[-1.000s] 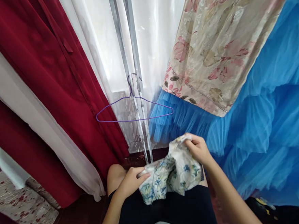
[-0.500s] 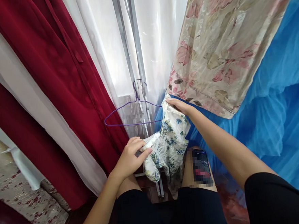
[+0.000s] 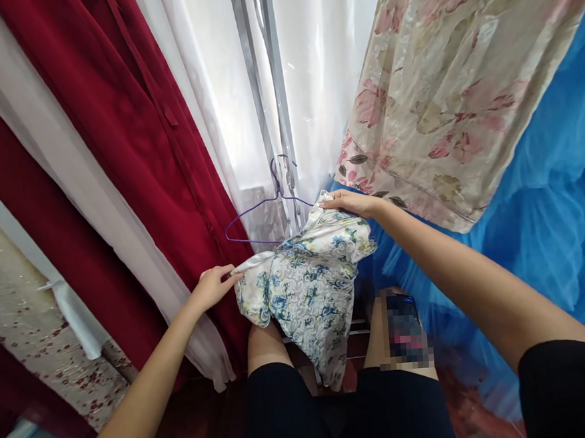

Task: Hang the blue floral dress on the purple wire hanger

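A white blouse with a blue and yellow floral print hangs spread between my two hands, above my lap. My left hand pinches its left shoulder edge. At the opposite shoulder, my right hand is closed on the fabric, higher up. Behind the garment a purple hanger hangs from a metal rack; its left arm and hook show, while the right end is covered by the blouse and my right hand.
Red drapes and white fabric hang at the left. A cream floral cloth and a blue ruffled gown hang at the right. The metal rack pole stands in front. A phone rests on my right thigh.
My left hand has moved left and stretched the blouse wider, so its front now spreads open. The right hand keeps its hold on the other shoulder. The view has shifted slightly.
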`<state>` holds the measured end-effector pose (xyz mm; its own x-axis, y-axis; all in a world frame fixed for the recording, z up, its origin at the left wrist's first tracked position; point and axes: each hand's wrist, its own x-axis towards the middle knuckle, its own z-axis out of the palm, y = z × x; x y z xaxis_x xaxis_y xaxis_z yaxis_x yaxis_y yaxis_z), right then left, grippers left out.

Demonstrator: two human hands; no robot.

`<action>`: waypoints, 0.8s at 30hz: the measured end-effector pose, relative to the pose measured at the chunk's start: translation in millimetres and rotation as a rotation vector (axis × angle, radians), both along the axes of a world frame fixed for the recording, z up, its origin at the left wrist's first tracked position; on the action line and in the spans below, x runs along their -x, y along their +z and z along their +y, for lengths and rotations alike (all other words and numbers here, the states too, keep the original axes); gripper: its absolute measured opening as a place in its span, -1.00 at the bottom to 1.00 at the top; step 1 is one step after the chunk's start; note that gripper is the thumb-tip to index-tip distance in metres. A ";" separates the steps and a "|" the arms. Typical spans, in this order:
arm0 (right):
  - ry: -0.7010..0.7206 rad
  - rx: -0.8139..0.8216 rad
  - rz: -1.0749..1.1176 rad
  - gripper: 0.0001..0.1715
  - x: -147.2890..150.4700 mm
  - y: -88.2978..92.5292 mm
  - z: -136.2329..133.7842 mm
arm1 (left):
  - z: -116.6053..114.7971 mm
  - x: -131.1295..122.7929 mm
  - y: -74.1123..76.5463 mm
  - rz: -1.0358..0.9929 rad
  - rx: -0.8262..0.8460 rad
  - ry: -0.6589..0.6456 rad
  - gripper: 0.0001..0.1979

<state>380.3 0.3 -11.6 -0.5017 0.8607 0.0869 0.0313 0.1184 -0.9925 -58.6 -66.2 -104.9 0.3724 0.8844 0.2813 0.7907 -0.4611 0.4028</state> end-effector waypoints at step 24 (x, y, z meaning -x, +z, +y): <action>-0.208 -0.066 -0.115 -0.62 -13.0 -13.3 -16.7 | 84.7 -67.0 84.8 -0.591 -0.386 0.186 -0.73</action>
<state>393.3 -16.5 -24.9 -0.3241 0.9408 0.0990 0.1740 0.1621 -0.9713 8.4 18.5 -20.1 -0.0852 0.7152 0.6937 0.5707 -0.5357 0.6224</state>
